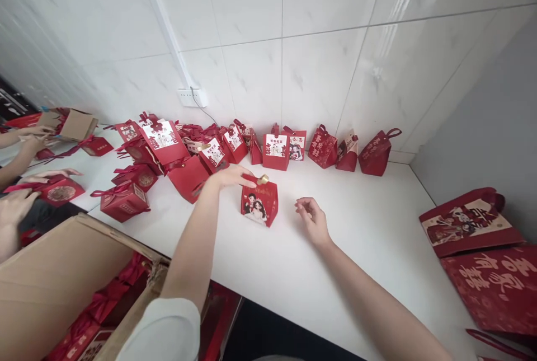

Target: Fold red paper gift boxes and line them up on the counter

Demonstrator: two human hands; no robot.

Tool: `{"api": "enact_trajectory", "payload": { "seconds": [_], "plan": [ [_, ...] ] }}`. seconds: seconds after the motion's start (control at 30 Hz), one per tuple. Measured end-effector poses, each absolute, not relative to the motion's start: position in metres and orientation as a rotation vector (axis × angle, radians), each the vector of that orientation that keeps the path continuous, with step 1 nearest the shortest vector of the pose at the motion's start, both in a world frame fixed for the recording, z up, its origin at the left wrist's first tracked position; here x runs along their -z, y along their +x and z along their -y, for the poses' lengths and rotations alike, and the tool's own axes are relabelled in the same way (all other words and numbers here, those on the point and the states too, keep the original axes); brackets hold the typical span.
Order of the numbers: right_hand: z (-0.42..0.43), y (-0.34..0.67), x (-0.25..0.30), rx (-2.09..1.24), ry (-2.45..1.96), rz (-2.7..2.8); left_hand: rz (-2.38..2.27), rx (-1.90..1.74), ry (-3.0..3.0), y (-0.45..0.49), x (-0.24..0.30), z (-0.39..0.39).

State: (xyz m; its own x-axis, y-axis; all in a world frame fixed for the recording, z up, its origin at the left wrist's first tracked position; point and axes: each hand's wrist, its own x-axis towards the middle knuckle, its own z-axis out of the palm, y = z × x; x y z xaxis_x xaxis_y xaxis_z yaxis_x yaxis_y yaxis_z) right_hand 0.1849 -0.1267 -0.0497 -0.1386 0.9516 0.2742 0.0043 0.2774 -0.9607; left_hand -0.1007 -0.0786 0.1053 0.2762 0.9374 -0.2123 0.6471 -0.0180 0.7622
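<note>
A small red gift box [259, 202] with a cartoon couple on its front and a gold clasp on top stands on the white table [369, 226]. My left hand [232, 176] grips the top of this box, fingers closed on its upper edge. My right hand [312, 221] hovers just to the right of the box, apart from it, fingers loosely curled and holding nothing.
Several red gift boxes [276, 151] line the tiled wall and crowd the table's left. An open cardboard carton [50, 282] of red boxes sits at lower left. Large red paper bags [470, 221] lie at right. Another person's hands [17, 204] work at far left.
</note>
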Motion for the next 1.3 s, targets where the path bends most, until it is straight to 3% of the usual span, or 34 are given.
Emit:
{"api": "enact_trajectory", "payload": {
  "seconds": [0.2, 0.33, 0.77, 1.3],
  "plan": [
    [0.117, 0.196, -0.015, -0.611, -0.783, 1.601, -1.147, -1.032, 1.614, -0.019, -0.053, 0.096],
    [0.102, 0.214, -0.048, -0.729, -0.657, 1.89, -1.143, -1.266, 1.491, 0.011, -0.029, 0.103],
    [0.106, 0.252, -0.077, -0.788, -0.721, 2.169, -1.041, -1.307, 1.475, 0.034, -0.019, 0.113],
    [0.091, 0.216, -0.029, -0.753, -0.696, 1.987, -0.962, -1.352, 1.398, 0.034, -0.012, 0.11]
  ]
}}
